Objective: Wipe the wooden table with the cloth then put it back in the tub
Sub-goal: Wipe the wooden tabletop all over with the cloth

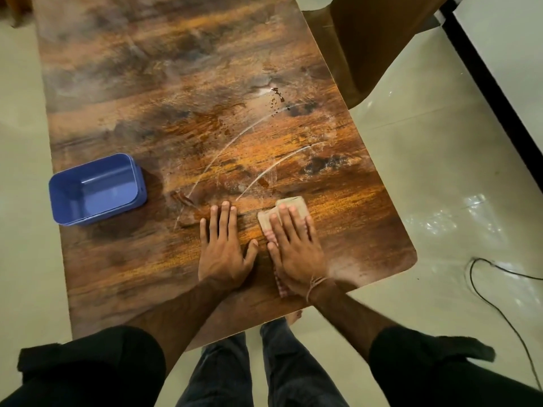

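A folded beige cloth (293,205) lies flat on the wooden table (182,92), near its front right corner. My right hand (295,249) presses down on the cloth with straight fingers, covering most of it. Just to the left, my left hand (224,248) rests flat on the bare wood with its fingers spread. A blue plastic tub (97,189) stands empty at the table's left edge. Curved wet streaks and dark droplets (276,101) mark the wood beyond my hands.
A brown chair (373,48) stands at the table's far right side. A black cable (505,304) trails over the pale tiled floor on the right. A dark-edged white surface (505,48) runs along the upper right. My legs stand at the table's near edge.
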Tool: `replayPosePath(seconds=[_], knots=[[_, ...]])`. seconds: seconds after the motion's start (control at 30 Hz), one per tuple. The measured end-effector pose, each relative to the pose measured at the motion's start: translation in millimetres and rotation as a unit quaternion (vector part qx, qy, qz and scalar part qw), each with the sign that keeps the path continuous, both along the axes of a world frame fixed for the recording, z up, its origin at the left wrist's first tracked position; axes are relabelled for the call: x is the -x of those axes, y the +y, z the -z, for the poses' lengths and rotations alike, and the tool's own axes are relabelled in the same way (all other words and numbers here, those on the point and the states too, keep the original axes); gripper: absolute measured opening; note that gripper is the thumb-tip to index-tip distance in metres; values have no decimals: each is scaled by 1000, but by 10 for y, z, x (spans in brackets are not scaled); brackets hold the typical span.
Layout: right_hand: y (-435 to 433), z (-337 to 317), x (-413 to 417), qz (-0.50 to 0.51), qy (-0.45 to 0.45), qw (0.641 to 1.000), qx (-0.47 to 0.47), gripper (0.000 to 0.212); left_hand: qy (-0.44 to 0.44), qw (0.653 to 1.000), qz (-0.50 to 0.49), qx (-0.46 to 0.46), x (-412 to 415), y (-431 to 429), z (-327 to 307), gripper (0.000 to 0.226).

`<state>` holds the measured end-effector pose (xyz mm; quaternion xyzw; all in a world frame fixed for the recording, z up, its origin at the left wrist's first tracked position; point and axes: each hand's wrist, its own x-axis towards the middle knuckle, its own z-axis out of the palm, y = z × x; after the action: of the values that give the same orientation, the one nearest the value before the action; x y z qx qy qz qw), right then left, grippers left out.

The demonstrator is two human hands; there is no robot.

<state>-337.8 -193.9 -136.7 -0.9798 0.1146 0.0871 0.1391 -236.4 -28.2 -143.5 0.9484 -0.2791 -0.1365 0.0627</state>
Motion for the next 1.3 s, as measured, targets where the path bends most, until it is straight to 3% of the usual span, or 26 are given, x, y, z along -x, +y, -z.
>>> replayPosePath(seconds=[0.13, 0.33, 0.5, 0.73, 0.87, 0.93, 1.0, 1.1, 1.17, 1.3], knots=[[-516, 6, 66, -79, 16, 997, 2, 65, -4, 1000, 2, -1, -7, -3, 10, 87], [-1670, -85, -37, 176, 46, 983, 10, 75, 2, 1000, -1, 7, -1, 5, 0, 86], [-1538, -100, -210, 279, 49, 959, 18, 76, 2, 1000, 0, 8, 4, 14, -8, 86], [-284, -17, -120, 43, 13, 999, 11, 67, 5, 1000, 2, 5, -3, 3, -24, 88], [-558, 11, -69, -70, 12, 997, 11, 65, 9, 1000, 2, 5, -11, -9, -39, 87], [-905, 1, -193, -31, 15, 999, 31, 66, 13, 1000, 1, 10, -15, -7, -52, 87], [-1148, -22, -387, 72, 26, 996, 36, 71, 24, 999, 0, 25, -25, 2, -60, 87], [-994, -49, -644, 170, 35, 985, 27, 73, 34, 998, -13, 58, -49, 65, -53, 88], [-624, -46, -666, 154, 23, 987, 26, 71, 43, 995, -25, 88, -55, 98, -52, 88], [231, 19, -525, -35, -7, 999, 30, 64, 43, 986, -81, 138, -157, 171, -49, 79]])
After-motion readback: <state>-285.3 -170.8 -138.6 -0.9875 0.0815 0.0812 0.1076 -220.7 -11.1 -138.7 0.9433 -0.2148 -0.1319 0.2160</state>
